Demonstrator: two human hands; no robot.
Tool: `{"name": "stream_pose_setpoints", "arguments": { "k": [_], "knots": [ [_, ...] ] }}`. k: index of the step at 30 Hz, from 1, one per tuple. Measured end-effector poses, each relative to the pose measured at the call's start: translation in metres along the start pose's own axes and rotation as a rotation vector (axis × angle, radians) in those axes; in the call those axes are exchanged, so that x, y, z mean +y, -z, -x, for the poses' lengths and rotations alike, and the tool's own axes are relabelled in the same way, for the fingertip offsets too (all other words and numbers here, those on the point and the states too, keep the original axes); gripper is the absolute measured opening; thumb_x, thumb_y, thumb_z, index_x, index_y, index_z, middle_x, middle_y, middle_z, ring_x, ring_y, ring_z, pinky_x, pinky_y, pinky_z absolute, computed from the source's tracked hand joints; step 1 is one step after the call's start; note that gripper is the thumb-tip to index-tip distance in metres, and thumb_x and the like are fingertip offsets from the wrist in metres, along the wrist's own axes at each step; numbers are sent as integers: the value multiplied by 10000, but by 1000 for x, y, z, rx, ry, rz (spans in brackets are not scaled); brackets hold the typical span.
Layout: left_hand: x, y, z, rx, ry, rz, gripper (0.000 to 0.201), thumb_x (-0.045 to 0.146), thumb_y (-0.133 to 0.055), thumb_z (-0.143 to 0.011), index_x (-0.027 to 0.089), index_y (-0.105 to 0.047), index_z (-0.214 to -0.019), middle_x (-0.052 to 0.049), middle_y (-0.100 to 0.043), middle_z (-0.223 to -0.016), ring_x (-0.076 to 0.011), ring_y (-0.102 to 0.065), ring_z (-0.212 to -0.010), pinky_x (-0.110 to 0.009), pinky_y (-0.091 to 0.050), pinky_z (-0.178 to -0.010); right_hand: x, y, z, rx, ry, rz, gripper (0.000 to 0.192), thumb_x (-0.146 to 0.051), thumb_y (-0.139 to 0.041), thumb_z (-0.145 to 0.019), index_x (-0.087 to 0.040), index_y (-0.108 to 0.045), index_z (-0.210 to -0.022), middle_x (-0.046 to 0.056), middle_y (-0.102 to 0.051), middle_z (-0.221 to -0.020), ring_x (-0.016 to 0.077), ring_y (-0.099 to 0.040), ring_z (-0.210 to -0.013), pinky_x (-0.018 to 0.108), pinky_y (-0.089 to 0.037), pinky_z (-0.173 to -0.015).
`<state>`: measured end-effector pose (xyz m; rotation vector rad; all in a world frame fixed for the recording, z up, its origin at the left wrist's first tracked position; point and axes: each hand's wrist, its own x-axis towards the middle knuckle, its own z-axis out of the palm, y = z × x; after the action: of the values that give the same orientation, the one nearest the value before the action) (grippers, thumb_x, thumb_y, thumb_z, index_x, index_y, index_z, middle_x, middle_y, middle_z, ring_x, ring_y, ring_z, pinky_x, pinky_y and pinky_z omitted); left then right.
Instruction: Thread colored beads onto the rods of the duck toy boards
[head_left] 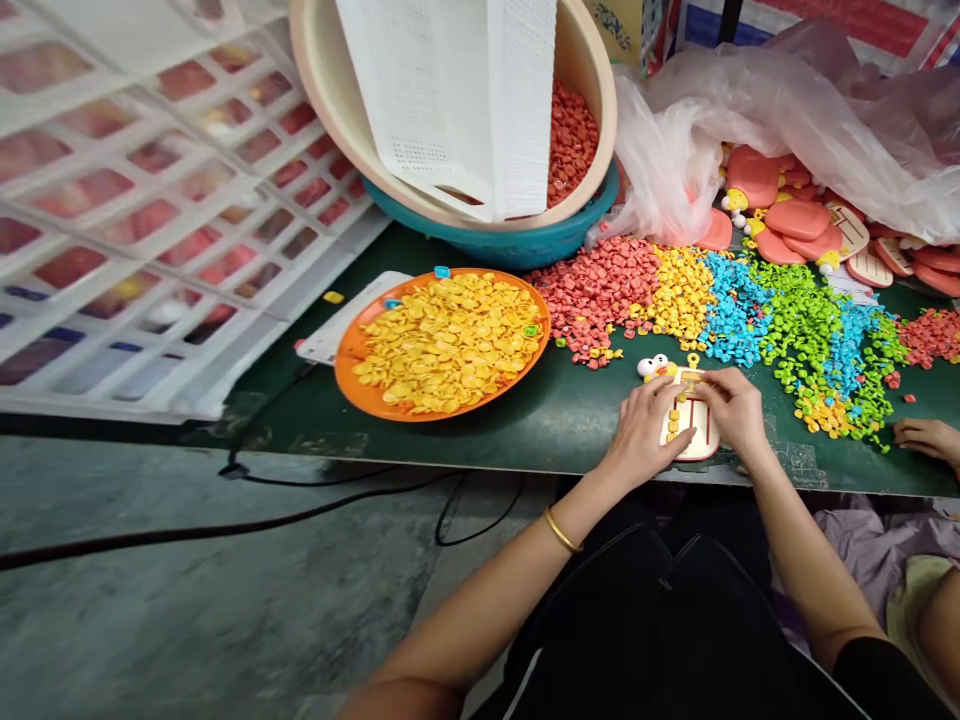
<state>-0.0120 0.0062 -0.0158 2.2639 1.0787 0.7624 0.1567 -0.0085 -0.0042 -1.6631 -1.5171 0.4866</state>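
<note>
While both hands are resting at the near edge of a green table point(570, 410), the person is working on a small toy board point(694, 425) with a duck head point(655, 367) at its far end. The board is lying flat between the hands, its long axis running away from the person, duck head pointing towards the far side. The left hand point(643, 432) is lying against the board's left edge, fingers curled onto it and steadying it. The right hand point(733, 408) is over the board's upper right, fingertips pinched together on it; whether they are pinching a small piece cannot be told. Both hands are equally close. Just beyond are lying heaps of small beads point(750, 305) in red, yellow, blue and green. An orange plate point(346, 360) of yellow pieces is sitting to the left. Another person's hand point(928, 437) is resting at the right edge.
</note>
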Motion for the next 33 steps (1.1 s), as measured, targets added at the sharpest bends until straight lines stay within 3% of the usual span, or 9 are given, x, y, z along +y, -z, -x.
{"name": "stream_pose_setpoints", "arguments": {
  "k": [4, 11, 18, 25, 33],
  "knots": [
    [2, -2, 1, -50, -90, -95, 423, 376, -567, -940, 263, -550, -1348, -79, -558, -1404, -296, -470, -1286, -467, -377, -1026, 12, 13, -8, 93, -63, -30, 166, -311, -602, -887, -210, -733, -875, 46, -693, -841, 189, -627, -774, 327, -518, -754],
    [6, -5, 1, 72, -61, -93, 398, 376, -605, -901, 173, -613, -1243, -126, -614, -1245, -294, -519, -1184, -438, -424, -993, 25, 6, -4, 194, 69, 171, 238, -289, -552, -942, -222, -780, -943, 93, -627, -964, 218, -568, -915, 383, -505, -848],
    [4, 1, 0, -33, -37, 6, 324, 401, -565, -929, 204, -583, -1186, -96, -634, -1185, -267, -542, -1138, -430, -397, -996, 14, 17, 20, -59, 191, 154, 275, -213, -488, -963, -225, -749, -1050, 86, -613, -978, 202, -607, -947, 331, -535, -850],
    [0, 4, 0, -54, 4, 86, 427, 370, -643, -863, 211, -511, -1237, -97, -609, -1205, -275, -525, -1155, -434, -413, -996, -10, -1, 16, -134, 159, 144, 257, -205, -470, -966, -229, -723, -997, 77, -641, -967, 199, -616, -964, 342, -533, -926],
    [7, 3, 0, -48, -6, 11, 329, 415, -633, -888, 214, -608, -1147, -81, -592, -1134, -280, -495, -1142, -441, -427, -999, -16, 23, 17, -201, 174, 330, 179, -177, -494, -936, -195, -672, -936, 83, -594, -931, 221, -579, -928, 331, -509, -855]
  ]
}}
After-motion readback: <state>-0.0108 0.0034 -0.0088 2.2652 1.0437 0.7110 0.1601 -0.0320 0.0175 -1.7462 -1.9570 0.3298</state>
